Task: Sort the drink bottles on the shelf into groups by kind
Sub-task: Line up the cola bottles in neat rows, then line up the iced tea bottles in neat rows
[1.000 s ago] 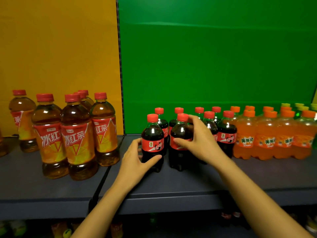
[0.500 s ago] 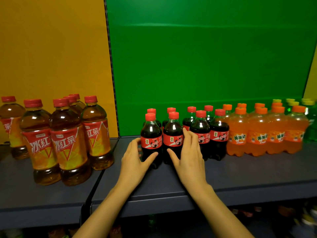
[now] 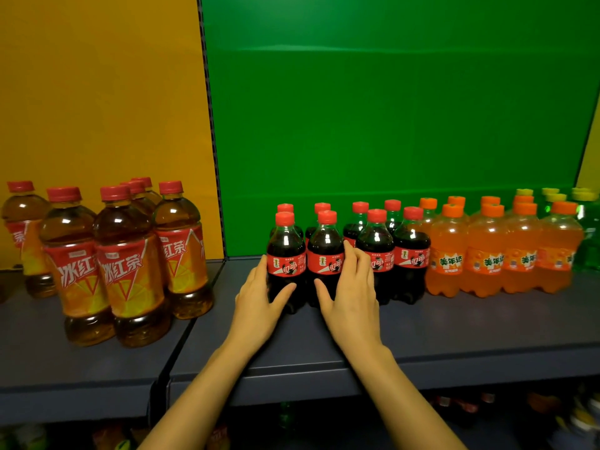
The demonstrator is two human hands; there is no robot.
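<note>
Several small cola bottles with red caps stand in two rows mid-shelf. My left hand (image 3: 258, 302) presses the left side of the front-left cola bottle (image 3: 285, 251), thumb across its lower front. My right hand (image 3: 352, 293) lies with straight fingers along the right side of the neighbouring cola bottle (image 3: 325, 251), thumb at its base. The two bottles stand side by side between my hands. Large iced-tea bottles (image 3: 130, 264) are grouped at the left. Orange soda bottles (image 3: 449, 254) stand right of the colas, with green bottles (image 3: 589, 235) at the far right.
The dark shelf board (image 3: 454, 329) has bare room in front of the bottles. A seam (image 3: 181, 339) splits it between the tea and cola sections. Yellow and green back panels rise behind. More bottles sit dimly on a lower shelf.
The two front cola bottles have been pushed together and back against the other colas. My right hand has gone from wrapping its bottle to lying flat along its side.
</note>
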